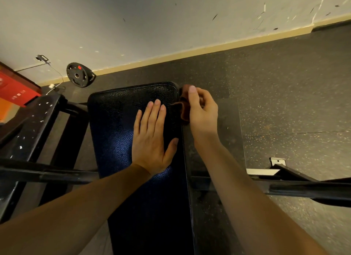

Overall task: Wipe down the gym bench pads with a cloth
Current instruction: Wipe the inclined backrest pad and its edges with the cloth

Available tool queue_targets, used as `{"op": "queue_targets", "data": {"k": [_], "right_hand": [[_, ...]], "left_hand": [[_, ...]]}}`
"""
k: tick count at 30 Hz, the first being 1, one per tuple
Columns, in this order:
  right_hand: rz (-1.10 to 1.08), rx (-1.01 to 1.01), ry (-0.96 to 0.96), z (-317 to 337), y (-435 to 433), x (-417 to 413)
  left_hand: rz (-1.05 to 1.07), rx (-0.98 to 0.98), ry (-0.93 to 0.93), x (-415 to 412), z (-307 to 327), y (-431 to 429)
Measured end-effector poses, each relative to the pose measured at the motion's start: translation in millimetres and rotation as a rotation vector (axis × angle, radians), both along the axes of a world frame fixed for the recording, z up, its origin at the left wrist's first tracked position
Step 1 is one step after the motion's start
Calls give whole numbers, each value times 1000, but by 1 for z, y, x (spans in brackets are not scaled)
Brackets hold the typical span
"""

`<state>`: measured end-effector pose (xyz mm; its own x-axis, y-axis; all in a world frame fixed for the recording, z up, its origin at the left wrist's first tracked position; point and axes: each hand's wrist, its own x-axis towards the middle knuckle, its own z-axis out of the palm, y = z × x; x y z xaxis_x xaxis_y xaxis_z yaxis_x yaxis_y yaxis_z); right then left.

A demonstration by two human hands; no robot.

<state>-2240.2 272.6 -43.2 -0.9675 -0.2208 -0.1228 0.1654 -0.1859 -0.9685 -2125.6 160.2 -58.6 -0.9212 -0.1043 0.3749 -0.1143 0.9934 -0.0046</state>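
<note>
Cloth [183, 110], brown and bunched, was gripped by the right hand [203, 110] against the right edge of the bench pad [117, 121], near its far corner. The left hand [152, 138] lay flat, fingers straight, on the pad, whose long axis ran back toward the person.

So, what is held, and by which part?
The right hand holds the cloth, bunched in its grip, at the pad's right edge. The left hand lies flat, holding nothing.
</note>
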Motion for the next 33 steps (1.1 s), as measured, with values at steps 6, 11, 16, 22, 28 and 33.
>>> {"op": "queue_targets", "data": {"k": [6,11,16,22,28,33], "right_hand": [[80,137,160,-15,36,46],[35,76,211,0,32,40],[4,47,214,-11,18,44],[42,185,70,-35,46,86],[-24,91,244,3,17,40],[220,336,86,-56,90,142]], "left_hand": [[-25,0,5,1,1,0],[-26,11,11,0,1,0],[-30,9,13,0,1,-1],[-24,3,7,0,0,0],[-34,3,19,0,1,-1],[-34,24,26,0,-1,-2]]}}
